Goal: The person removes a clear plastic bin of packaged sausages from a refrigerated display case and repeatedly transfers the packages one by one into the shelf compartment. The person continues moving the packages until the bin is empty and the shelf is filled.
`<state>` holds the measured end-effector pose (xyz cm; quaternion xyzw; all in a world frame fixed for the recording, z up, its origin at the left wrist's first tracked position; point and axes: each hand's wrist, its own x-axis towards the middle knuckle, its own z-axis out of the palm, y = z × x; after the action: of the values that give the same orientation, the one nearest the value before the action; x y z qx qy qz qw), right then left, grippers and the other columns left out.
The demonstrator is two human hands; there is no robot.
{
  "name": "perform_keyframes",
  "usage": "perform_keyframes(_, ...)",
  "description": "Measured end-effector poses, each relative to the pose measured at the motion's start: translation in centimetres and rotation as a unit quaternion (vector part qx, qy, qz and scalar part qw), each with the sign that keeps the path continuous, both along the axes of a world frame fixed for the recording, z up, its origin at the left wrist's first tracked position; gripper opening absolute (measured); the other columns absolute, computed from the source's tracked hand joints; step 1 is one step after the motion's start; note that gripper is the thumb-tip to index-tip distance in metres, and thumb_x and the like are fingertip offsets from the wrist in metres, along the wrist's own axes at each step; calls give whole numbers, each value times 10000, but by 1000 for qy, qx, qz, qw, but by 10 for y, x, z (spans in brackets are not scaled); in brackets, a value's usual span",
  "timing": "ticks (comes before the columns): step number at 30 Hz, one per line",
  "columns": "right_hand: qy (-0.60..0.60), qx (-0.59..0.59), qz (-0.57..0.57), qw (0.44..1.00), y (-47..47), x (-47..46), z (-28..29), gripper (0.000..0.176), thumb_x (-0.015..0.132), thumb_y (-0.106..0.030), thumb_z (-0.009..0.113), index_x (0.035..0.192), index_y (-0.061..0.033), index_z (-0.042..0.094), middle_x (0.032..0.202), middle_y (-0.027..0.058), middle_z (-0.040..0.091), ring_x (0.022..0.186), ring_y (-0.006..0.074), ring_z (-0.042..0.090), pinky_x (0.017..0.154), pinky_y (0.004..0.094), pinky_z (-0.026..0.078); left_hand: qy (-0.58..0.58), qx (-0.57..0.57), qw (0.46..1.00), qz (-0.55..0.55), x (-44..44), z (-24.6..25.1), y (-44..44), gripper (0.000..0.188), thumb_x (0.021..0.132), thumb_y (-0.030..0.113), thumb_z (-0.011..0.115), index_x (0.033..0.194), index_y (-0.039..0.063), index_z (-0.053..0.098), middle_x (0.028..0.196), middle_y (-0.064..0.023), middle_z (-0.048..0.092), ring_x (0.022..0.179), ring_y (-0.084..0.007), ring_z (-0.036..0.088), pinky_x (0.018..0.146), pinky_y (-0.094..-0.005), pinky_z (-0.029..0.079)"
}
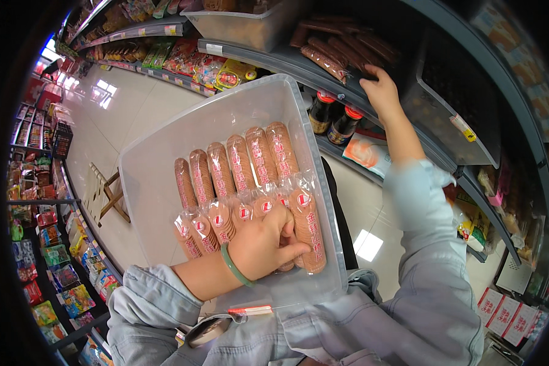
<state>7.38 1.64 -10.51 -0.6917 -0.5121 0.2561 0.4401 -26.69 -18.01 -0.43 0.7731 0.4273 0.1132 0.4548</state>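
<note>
A translucent plastic bin [151, 178] rests against the person's lap, holding two rows of clear-wrapped rolls of thin brown discs [239, 160]. My left hand [270, 242], with a green bangle [234, 267] at the wrist, reaches into the bin over the nearer row. Its thumb and curled fingers are at the rightmost roll [309, 228]; whether they grip it is unclear. My right hand [379, 84] is stretched to a dark grey shelf, its fingertips at the near end of a pile of similar dark brown wrapped rolls [343, 45]. The fingertips are partly hidden in shadow there.
Another plastic bin [238, 27] stands left of the pile, and one with a price tag [457, 114] to its right. Red-capped bottles [345, 126] stand on the lower shelf. A wooden folding stool [112, 196] is on the tiled floor, beside racks of packaged snacks [55, 256].
</note>
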Motion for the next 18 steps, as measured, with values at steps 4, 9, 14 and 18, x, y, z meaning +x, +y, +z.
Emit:
perform_keyframes(4, -258, 41, -31, 965, 63, 17, -38, 651, 826, -289, 712, 1405, -61, 522, 1353, 271, 556, 1278, 408, 521, 1069, 413, 427, -6, -150, 988, -20, -3, 4, 10, 380, 805, 212, 841, 867, 60, 498, 747, -58, 600, 662, -147, 670, 552, -286, 505)
perform_keyframes(9, -346, -18, -95, 933, 93, 26, -63, 631, 863, -400, 651, 1417, -133, 510, 1391, 222, 542, 1278, 392, 525, 1058, 428, 440, -36, -2, 990, -134, -10, 9, 21, 272, 848, 171, 775, 912, 54, 539, 768, -79, 610, 652, -224, 661, 579, -337, 513)
perform_keyframes(14, -334, -62, -86, 937, 89, 32, -58, 477, 885, -403, 634, 1264, -116, 595, 1307, 219, 595, 1190, 411, 587, 980, 487, 495, -51, 91, 969, -223, -13, 9, 27, 248, 839, 164, 734, 986, 50, 571, 868, -96, 624, 772, -290, 651, 676, -388, 531)
perform_keyframes(18, -318, -35, -75, 944, 80, 39, -49, 336, 948, -313, 552, 1126, -68, 698, 1176, 217, 670, 1140, 397, 613, 965, 434, 494, -58, 132, 954, -264, -16, 6, 26, 279, 812, 158, 729, 1024, 49, 584, 936, -106, 611, 839, -300, 636, 721, -391, 530)
